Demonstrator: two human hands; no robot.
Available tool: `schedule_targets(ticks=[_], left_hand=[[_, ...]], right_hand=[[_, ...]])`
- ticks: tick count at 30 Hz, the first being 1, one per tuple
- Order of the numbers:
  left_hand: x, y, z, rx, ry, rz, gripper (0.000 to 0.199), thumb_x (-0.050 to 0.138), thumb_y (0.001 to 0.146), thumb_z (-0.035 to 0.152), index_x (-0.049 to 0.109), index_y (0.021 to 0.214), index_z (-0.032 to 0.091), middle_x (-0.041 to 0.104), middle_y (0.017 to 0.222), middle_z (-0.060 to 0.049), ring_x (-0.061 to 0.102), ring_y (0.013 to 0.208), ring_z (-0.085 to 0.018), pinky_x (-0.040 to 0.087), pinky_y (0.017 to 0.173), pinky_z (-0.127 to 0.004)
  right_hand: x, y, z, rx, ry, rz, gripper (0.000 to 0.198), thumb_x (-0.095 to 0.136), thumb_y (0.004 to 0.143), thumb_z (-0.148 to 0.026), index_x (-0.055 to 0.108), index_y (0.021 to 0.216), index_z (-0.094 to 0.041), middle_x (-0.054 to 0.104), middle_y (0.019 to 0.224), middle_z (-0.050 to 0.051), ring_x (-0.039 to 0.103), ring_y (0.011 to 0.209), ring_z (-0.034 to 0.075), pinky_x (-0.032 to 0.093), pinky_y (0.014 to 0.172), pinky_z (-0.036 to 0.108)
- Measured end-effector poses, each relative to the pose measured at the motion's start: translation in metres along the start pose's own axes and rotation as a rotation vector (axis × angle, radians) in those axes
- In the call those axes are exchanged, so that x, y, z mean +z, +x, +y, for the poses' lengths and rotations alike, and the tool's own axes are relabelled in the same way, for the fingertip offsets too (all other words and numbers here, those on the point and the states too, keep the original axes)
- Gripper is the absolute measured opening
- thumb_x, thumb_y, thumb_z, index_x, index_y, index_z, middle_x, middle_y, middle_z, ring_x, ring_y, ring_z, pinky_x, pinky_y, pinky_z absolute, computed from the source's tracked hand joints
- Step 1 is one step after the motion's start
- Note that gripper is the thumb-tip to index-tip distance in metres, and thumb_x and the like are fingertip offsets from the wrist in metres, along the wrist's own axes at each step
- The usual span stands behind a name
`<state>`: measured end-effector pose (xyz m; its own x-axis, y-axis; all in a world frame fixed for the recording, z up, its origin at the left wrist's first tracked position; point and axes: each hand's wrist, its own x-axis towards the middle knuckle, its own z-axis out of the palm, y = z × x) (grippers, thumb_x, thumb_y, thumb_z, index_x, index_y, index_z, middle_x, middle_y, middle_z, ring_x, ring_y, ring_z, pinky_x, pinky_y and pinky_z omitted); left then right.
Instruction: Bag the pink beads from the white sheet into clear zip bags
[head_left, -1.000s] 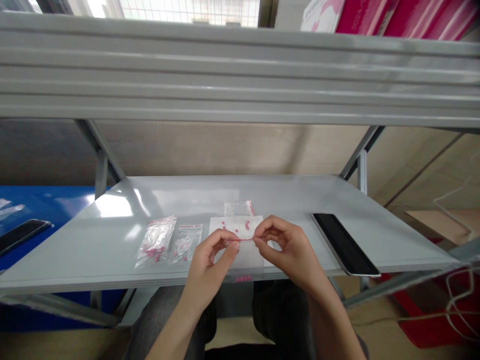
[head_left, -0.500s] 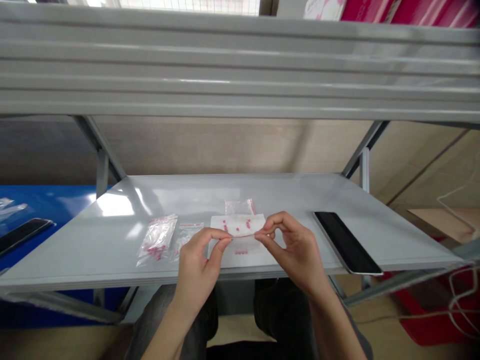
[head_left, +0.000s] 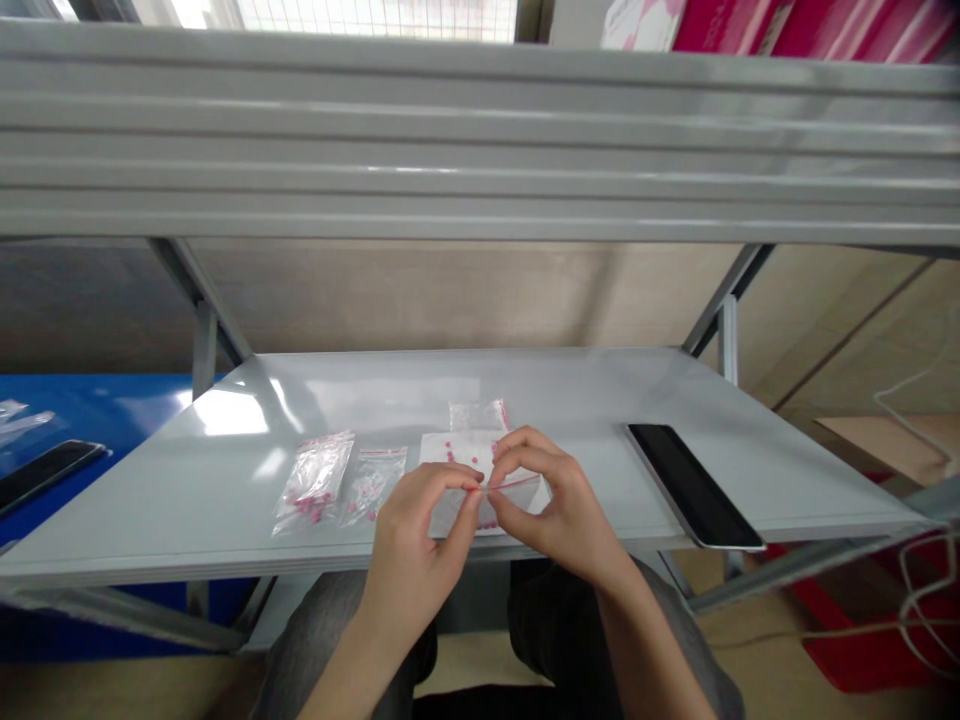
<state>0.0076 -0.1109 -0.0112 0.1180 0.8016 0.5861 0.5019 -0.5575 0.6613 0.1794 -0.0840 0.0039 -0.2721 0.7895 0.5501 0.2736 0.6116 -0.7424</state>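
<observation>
A small clear zip bag [head_left: 529, 492] with a red seal line is pinched between both my hands along its top edge. My left hand [head_left: 416, 540] has thumb and index finger pressed together on the seal. Close beside it, the fingertips of my right hand [head_left: 562, 510] pinch the same edge, the bag's corner showing past them. Under the hands lies a white paper [head_left: 433, 447], partly hidden, with several small pink pieces [head_left: 474, 460] on it. Behind it is another clear zip bag [head_left: 476, 415].
Left of my hands lie a clear bag [head_left: 319, 475] with pink pieces and a flatter zip bag [head_left: 379, 475]. A black tablet [head_left: 694, 485] rests at the right of the grey shelf [head_left: 570, 385]. A phone [head_left: 49, 470] sits on a blue surface. A grey beam [head_left: 480, 140] crosses above.
My hands have come together along the bag's seal, the right moving left and the left slightly right. More of the bag now shows to the right of the fingers.
</observation>
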Motion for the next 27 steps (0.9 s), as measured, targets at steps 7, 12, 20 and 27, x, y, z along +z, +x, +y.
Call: schedule_targets(ticks=[7, 12, 20, 27], left_hand=[[0.003, 0.001, -0.001, 0.028, 0.01, 0.0, 0.009, 0.056, 0.091, 0.015, 0.061, 0.091, 0.023, 0.07, 0.094, -0.001, 0.065, 0.093, -0.018, 0.049, 0.084, -0.032], [0.001, 0.002, -0.001, -0.004, -0.011, -0.018, 0.009, 0.056, 0.091, 0.017, 0.062, 0.09, 0.023, 0.07, 0.094, -0.001, 0.065, 0.092, -0.018, 0.049, 0.084, -0.032], [-0.002, 0.001, 0.001, -0.044, -0.033, -0.016, 0.008, 0.056, 0.092, 0.02, 0.064, 0.089, 0.023, 0.07, 0.093, -0.002, 0.065, 0.091, -0.019, 0.049, 0.084, -0.032], [-0.005, 0.003, -0.002, -0.063, -0.039, -0.005, 0.008, 0.057, 0.092, 0.021, 0.064, 0.089, 0.024, 0.07, 0.093, 0.0, 0.066, 0.091, -0.018, 0.049, 0.084, -0.031]], right_hand=[[0.003, 0.0, 0.0, -0.019, -0.001, -0.003, 0.02, 0.061, 0.07, -0.002, 0.064, 0.076, -0.02, 0.059, 0.086, 0.002, 0.06, 0.084, 0.018, 0.046, 0.082, 0.031], [0.0, 0.001, 0.0, -0.007, 0.005, -0.004, 0.019, 0.061, 0.069, -0.002, 0.064, 0.075, -0.021, 0.059, 0.09, 0.003, 0.061, 0.087, 0.019, 0.046, 0.084, 0.032], [-0.005, 0.0, 0.003, 0.013, 0.042, -0.003, 0.019, 0.064, 0.071, -0.003, 0.067, 0.077, -0.021, 0.06, 0.09, 0.002, 0.061, 0.089, 0.019, 0.045, 0.084, 0.031], [-0.007, 0.001, 0.009, 0.047, 0.088, 0.029, 0.012, 0.07, 0.075, -0.009, 0.07, 0.076, -0.021, 0.059, 0.087, 0.001, 0.06, 0.082, 0.017, 0.046, 0.079, 0.03]])
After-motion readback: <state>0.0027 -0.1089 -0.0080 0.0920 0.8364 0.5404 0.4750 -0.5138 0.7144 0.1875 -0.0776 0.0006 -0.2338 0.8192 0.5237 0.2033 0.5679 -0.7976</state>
